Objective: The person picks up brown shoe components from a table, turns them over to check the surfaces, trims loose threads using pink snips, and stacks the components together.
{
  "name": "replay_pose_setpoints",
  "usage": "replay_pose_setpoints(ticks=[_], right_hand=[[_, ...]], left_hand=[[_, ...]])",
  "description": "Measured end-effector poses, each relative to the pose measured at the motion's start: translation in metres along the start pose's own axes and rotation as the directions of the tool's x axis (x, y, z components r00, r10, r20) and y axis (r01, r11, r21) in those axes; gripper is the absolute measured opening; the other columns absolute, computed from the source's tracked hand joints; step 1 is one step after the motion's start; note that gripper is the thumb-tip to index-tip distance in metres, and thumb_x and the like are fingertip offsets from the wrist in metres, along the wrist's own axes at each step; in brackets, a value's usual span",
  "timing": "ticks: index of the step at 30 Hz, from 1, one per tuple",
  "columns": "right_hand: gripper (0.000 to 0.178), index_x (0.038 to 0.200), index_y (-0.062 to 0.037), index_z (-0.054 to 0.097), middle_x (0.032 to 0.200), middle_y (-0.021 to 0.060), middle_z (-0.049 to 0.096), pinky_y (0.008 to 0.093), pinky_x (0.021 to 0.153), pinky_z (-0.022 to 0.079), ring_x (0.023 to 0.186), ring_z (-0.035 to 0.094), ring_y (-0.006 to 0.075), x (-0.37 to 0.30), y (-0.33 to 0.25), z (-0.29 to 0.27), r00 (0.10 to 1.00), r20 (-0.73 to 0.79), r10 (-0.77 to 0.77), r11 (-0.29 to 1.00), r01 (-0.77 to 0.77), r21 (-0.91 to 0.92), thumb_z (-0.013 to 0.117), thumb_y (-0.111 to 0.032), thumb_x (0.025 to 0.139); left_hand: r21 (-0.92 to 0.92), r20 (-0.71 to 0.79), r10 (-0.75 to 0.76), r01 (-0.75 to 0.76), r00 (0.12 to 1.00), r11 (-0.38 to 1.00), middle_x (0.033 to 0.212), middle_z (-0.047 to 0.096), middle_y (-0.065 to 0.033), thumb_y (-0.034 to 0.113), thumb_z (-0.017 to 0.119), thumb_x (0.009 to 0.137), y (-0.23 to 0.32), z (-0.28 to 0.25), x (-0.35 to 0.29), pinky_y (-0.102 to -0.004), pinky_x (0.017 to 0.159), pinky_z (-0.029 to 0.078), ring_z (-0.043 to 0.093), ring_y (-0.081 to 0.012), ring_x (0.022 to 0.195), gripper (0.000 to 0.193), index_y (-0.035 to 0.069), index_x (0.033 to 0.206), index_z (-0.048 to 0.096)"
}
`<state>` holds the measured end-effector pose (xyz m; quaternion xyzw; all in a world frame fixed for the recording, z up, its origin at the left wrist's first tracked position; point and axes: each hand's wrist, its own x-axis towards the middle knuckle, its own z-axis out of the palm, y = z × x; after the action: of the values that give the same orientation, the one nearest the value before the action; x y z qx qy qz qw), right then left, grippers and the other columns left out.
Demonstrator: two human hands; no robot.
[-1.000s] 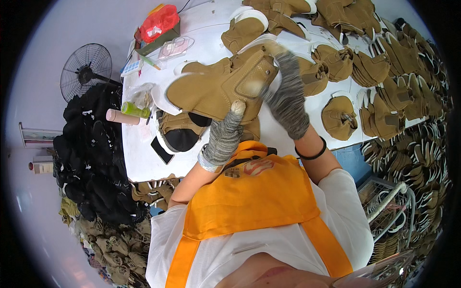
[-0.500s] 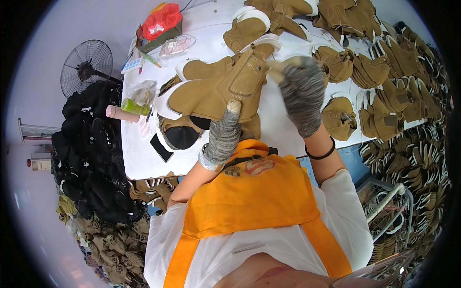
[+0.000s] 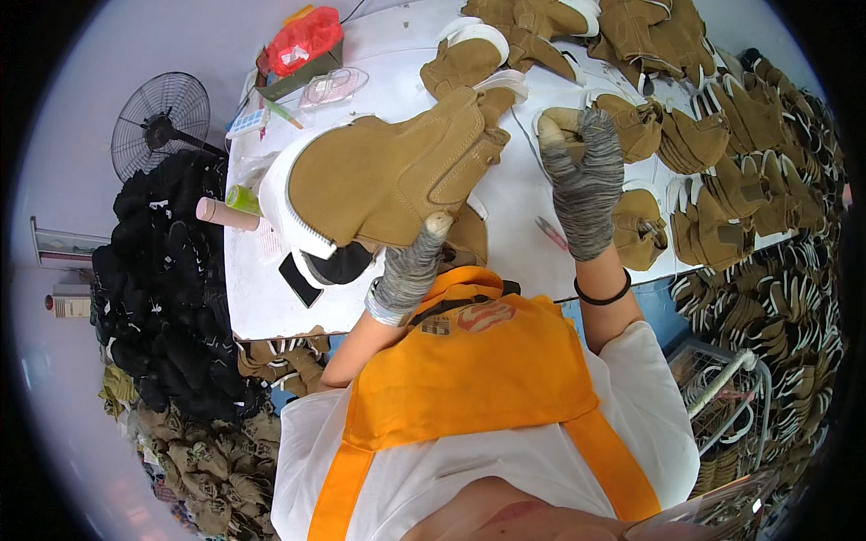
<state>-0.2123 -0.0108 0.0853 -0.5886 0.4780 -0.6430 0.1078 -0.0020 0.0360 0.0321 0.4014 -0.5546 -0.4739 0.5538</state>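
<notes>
My left hand [image 3: 413,269], in a grey knit glove with bare fingertips, grips the lower edge of a brown boot upper [image 3: 361,180]. Its thumb lies on top and its other fingers are hidden beneath. The upper has a white edge along its toe end, which points left. To the right, my right hand [image 3: 582,176], gloved the same way, is raised over the table with fingers bent and tips close together. What they hold, if anything, I cannot make out. A thin dark line [image 3: 528,135] runs between the upper and this hand. Small snips [image 3: 551,233] lie below it.
Brown uppers stand in rows [image 3: 695,135] on the right of the white table [image 3: 519,243] and in a pile [image 3: 460,65] at the back. At left are a phone [image 3: 299,279], a pink bottle [image 3: 227,215], a box with a red bag [image 3: 302,54] and a fan [image 3: 161,126].
The boot upper has turned and come up nearer, its toe end lower left and its side patch tilted away. My right hand, blurred before, has shifted slightly right, uncovering the snips.
</notes>
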Motion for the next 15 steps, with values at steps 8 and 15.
replay_pose_setpoints(ticks=[8, 15], right_hand=[[0.018, 0.103, -0.0035, 0.065, 0.095, 0.005, 0.063, 0.0271, 0.079, 0.047, 0.087, 0.058, 0.0138, -0.003, -0.007, -0.007, 0.96, 0.157, 0.231, 0.929, -0.266, 0.259, 0.064, -0.015, 0.089], [0.028, 0.107, -0.0026, 0.064, 0.098, 0.0057, 0.065, 0.0269, 0.082, 0.046, 0.091, 0.058, 0.014, 0.005, -0.011, -0.008, 0.962, 0.236, 0.136, 0.927, -0.208, 0.313, 0.059, -0.025, 0.092]], left_hand=[[-0.619, 0.225, -0.149, 0.259, 0.963, 0.742, 0.142, 0.039, -0.0124, 0.037, 0.065, 0.087, -0.003, -0.013, 0.002, -0.0423, 0.111, 0.03, 0.039, -0.0273, 0.13, 0.073, 0.002, 0.141, 0.031], [-0.729, 0.278, -0.195, 0.339, 0.94, 0.594, 0.142, 0.039, -0.0148, 0.036, 0.069, 0.083, 0.006, -0.006, 0.005, -0.0479, 0.111, 0.029, 0.038, -0.0315, 0.13, 0.079, 0.002, 0.142, 0.029]])
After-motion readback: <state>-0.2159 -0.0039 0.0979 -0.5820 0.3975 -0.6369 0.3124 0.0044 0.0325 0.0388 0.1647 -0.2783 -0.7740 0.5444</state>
